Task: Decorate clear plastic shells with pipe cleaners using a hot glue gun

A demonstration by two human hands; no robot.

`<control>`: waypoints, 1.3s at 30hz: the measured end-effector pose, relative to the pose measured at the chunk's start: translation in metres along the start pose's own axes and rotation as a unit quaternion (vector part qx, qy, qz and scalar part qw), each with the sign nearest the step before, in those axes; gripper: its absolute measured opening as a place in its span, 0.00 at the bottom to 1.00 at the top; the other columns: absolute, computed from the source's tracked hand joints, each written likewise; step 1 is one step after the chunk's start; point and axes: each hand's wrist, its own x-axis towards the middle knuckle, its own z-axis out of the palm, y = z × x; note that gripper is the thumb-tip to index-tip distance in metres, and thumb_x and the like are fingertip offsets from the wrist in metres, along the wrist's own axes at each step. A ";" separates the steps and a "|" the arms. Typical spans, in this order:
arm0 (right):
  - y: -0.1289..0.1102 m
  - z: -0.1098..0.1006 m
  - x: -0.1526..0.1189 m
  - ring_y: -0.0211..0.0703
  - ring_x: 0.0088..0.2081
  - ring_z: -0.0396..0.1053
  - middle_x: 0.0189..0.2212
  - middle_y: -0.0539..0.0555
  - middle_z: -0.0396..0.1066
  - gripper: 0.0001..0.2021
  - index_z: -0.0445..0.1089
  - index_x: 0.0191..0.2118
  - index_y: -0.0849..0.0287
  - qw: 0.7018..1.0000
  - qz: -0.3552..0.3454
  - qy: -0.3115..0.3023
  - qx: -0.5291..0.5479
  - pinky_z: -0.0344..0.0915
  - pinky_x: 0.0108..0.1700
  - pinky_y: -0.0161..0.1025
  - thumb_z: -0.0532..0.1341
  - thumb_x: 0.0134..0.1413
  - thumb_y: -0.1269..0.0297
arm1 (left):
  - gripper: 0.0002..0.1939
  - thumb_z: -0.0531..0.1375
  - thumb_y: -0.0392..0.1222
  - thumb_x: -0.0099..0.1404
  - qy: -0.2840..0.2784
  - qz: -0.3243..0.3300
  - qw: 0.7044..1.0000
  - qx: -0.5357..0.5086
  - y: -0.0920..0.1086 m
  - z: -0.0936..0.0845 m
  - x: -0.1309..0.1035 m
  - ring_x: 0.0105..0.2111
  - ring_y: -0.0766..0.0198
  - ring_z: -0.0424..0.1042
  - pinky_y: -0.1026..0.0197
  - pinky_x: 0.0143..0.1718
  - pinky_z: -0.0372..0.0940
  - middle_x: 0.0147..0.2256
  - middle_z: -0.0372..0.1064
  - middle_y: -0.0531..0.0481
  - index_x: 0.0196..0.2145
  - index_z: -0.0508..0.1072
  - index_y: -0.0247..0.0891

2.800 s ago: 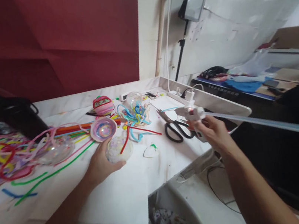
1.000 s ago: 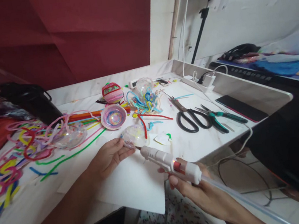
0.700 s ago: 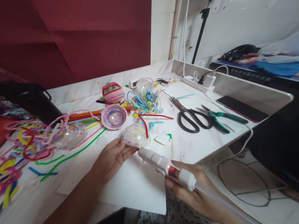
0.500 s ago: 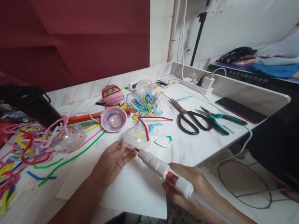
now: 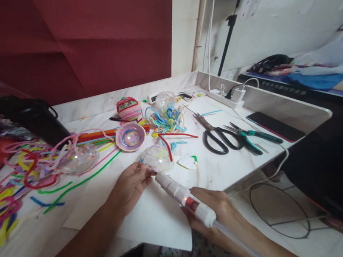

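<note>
My left hand [image 5: 131, 185] pinches the near edge of a clear plastic half-ball [image 5: 157, 156], which has coloured smears on it. In my right hand [image 5: 211, 208] is a white hot glue gun [image 5: 181, 193] with a small orange light and a red part, a clear glue stick running out of its back end. Its nozzle points at the near left edge of the half-ball; whether it touches there I cannot tell. A red pipe cleaner [image 5: 177, 136], bent at an angle, lies against the half-ball's far right side.
A small bowl with coloured swirls [image 5: 130, 137] and a pink wrapped ball [image 5: 128, 109] stand behind. Scissors [image 5: 212, 133], pliers [image 5: 250, 136] and a phone [image 5: 274, 126] lie right. Loose pipe cleaners [image 5: 8, 200], another clear half-ball [image 5: 77, 159] and a black bottle [image 5: 33, 119] are left. White paper [image 5: 159, 216] lies in front.
The glue gun and my right hand have shifted slightly left and up along the half-ball's edge. My left fingers have drawn in a little closer together.
</note>
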 end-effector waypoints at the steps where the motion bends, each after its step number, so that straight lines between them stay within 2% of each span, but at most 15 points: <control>1: 0.000 0.000 0.000 0.33 0.22 0.60 0.23 0.46 0.63 0.07 0.61 0.29 0.57 1.000 -0.004 0.005 -0.005 0.53 0.25 0.31 0.59 0.55 0.75 | 0.07 0.69 0.36 0.58 0.000 0.001 1.000 0.001 0.000 0.000 0.000 0.31 0.66 0.72 0.65 0.35 0.66 0.28 0.73 0.49 0.26 0.75 0.33; 6: 0.001 0.001 0.001 0.33 0.22 0.59 0.24 0.46 0.63 0.07 0.62 0.30 0.57 0.999 -0.026 0.016 -0.022 0.52 0.25 0.33 0.58 0.54 0.75 | 0.07 0.69 0.37 0.58 -0.004 0.007 1.000 0.009 -0.003 -0.002 0.002 0.31 0.66 0.71 0.65 0.35 0.64 0.29 0.74 0.48 0.27 0.75 0.34; 15: 0.000 0.000 -0.001 0.36 0.25 0.62 0.26 0.47 0.63 0.06 0.63 0.33 0.57 1.000 -0.006 -0.015 -0.025 0.54 0.28 0.34 0.58 0.55 0.76 | 0.07 0.68 0.38 0.59 -0.008 0.017 1.000 0.022 -0.004 -0.003 0.002 0.31 0.66 0.69 0.65 0.33 0.63 0.29 0.73 0.48 0.27 0.75 0.34; 21: 0.000 0.000 0.000 0.35 0.24 0.61 0.26 0.47 0.62 0.06 0.62 0.32 0.57 1.000 -0.002 -0.017 -0.012 0.53 0.27 0.33 0.56 0.59 0.73 | 0.07 0.69 0.38 0.58 -0.009 0.016 1.000 0.014 -0.004 -0.002 0.002 0.30 0.67 0.68 0.66 0.31 0.62 0.28 0.71 0.49 0.26 0.75 0.33; 25: 0.000 0.000 -0.001 0.35 0.24 0.60 0.26 0.47 0.62 0.06 0.62 0.32 0.57 1.000 0.001 -0.021 -0.013 0.53 0.27 0.33 0.56 0.60 0.73 | 0.06 0.66 0.35 0.61 0.003 0.011 1.000 0.009 -0.005 -0.001 0.002 0.29 0.66 0.68 0.65 0.30 0.62 0.28 0.72 0.48 0.27 0.75 0.32; 30: 0.001 0.001 0.000 0.35 0.24 0.60 0.26 0.47 0.62 0.07 0.62 0.32 0.57 1.000 0.001 -0.021 -0.014 0.53 0.27 0.33 0.57 0.57 0.75 | 0.10 0.61 0.32 0.65 0.018 0.004 1.000 0.013 -0.002 0.003 0.001 0.28 0.67 0.69 0.66 0.30 0.63 0.27 0.71 0.47 0.26 0.76 0.31; 39: 0.004 0.003 -0.002 0.34 0.24 0.59 0.26 0.46 0.61 0.07 0.61 0.32 0.56 1.000 -0.004 -0.010 -0.024 0.52 0.27 0.33 0.56 0.59 0.75 | 0.15 0.55 0.30 0.69 0.036 -0.007 0.999 -0.011 0.001 0.006 0.000 0.27 0.66 0.72 0.66 0.28 0.65 0.27 0.74 0.46 0.26 0.76 0.31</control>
